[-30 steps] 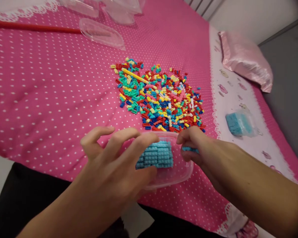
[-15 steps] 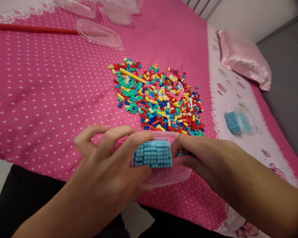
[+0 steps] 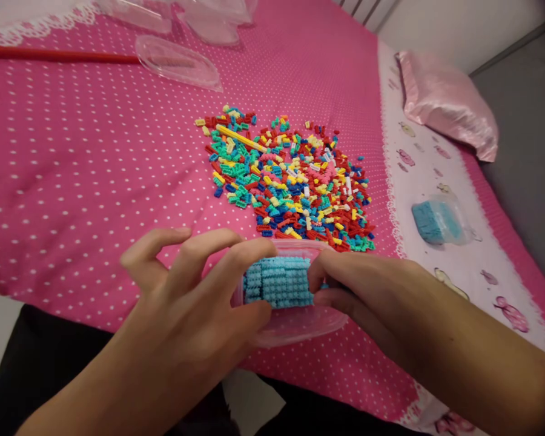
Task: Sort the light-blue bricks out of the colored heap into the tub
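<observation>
A clear plastic container (image 3: 295, 330) lies at the near edge of the bed, holding a block of light-blue building bricks (image 3: 281, 281) packed in rows. My left hand (image 3: 200, 297) curves over the container's left side, thumb and index finger gripping the left end of the block while the other fingers arch loosely. At the block's right end, my right hand (image 3: 345, 278) is closed in a pinch, its fingertips against the bricks. A bit of blue brick (image 3: 326, 286) shows between those fingers, mostly covered.
Beyond the container spreads a pile of loose, many-coloured building bricks (image 3: 295, 181). A second clear container with light-blue bricks (image 3: 436, 222) rests to the right, below a pink pillow (image 3: 447, 100). Clear plastic pieces (image 3: 179, 63) and a red rod (image 3: 59, 56) lie at the back left.
My right fingertips have shifted slightly left, over the block's right end. My left hand has moved slightly left in view and keeps its grip. The view itself has shifted a little.
</observation>
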A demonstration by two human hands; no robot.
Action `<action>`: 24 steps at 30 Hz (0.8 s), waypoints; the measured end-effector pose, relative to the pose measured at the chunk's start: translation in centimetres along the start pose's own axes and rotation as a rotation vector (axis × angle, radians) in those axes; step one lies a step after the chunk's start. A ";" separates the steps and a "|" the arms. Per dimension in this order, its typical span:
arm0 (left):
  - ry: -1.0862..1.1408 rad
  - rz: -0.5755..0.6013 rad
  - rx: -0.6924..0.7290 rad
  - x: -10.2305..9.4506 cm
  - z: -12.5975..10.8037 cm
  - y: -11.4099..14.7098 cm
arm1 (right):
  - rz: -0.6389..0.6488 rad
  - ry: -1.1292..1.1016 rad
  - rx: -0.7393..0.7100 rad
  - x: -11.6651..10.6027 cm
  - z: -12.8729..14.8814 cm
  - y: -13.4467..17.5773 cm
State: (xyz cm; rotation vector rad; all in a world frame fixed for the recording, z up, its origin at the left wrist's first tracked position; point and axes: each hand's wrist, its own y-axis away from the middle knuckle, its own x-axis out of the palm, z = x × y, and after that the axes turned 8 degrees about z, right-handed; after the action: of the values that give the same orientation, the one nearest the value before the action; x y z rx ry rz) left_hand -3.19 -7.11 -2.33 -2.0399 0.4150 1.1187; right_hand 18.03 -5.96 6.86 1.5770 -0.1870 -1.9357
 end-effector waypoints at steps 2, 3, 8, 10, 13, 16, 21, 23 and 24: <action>-0.011 0.018 0.014 -0.1 0.1 -0.2 | 0.027 0.009 0.038 0.0 0.0 -0.2; -0.021 0.021 0.022 -0.1 0.1 -0.3 | 0.038 0.008 0.054 0.0 0.0 -0.2; -0.018 0.022 0.033 -0.6 0.2 -0.6 | 0.047 -0.064 0.098 0.2 -0.2 -0.2; -0.002 0.027 0.032 -0.7 0.2 -0.6 | 0.058 -0.092 0.151 0.3 -0.3 -0.1; 0.031 0.021 0.025 -0.6 0.2 -0.6 | 0.038 -0.080 0.156 0.5 -0.6 0.2; 0.054 0.028 0.024 -0.3 0.2 -0.5 | -0.046 -0.016 0.054 0.6 -1.0 0.7; 0.077 0.018 -0.012 0.1 0.2 -0.5 | -0.064 0.005 -0.004 0.4 -0.9 0.7; 0.057 0.015 0.010 0.0 0.2 -0.6 | -0.041 -0.007 0.000 0.3 -0.7 0.5; 0.042 0.017 0.022 -0.1 0.2 -0.6 | -0.029 -0.012 0.011 0.2 -0.6 0.4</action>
State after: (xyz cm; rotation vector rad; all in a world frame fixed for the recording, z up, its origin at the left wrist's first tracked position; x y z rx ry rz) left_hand -3.02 -6.55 -2.06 -2.0471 0.4649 1.0788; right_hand 18.74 -6.25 6.70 1.5837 -0.1815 -1.9695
